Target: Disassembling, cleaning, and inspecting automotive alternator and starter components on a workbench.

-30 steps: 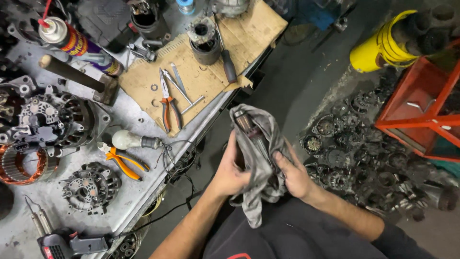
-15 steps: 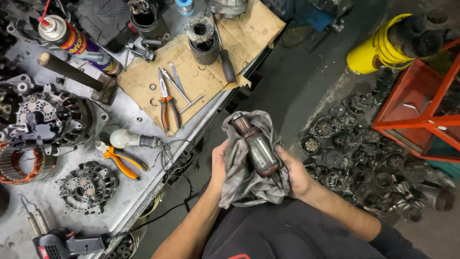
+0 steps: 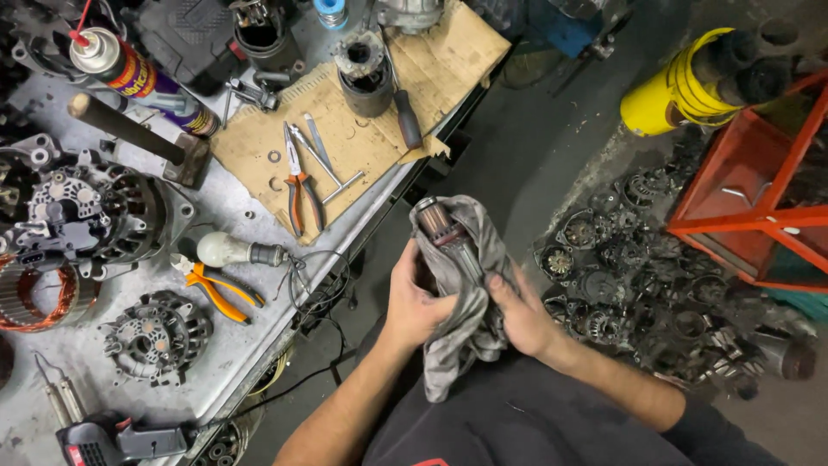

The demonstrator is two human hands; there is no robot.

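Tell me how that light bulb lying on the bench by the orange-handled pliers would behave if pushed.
The light bulb lies on its side on the metal bench, so its round glass would probably roll or swing around rather than slide straight. It looks hollow, so likely light and fragile. The wire coiled by its socket end seems attached, though I cannot be sure; if so, it may tug and limit travel.

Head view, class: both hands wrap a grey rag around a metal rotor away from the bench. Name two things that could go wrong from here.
1. The rotor is held over the floor, beside the bench, gripped only through the loose grey rag by the left hand and right hand; it might slip and fall onto the heap of parts below.
2. The rag's hanging tail could snag.
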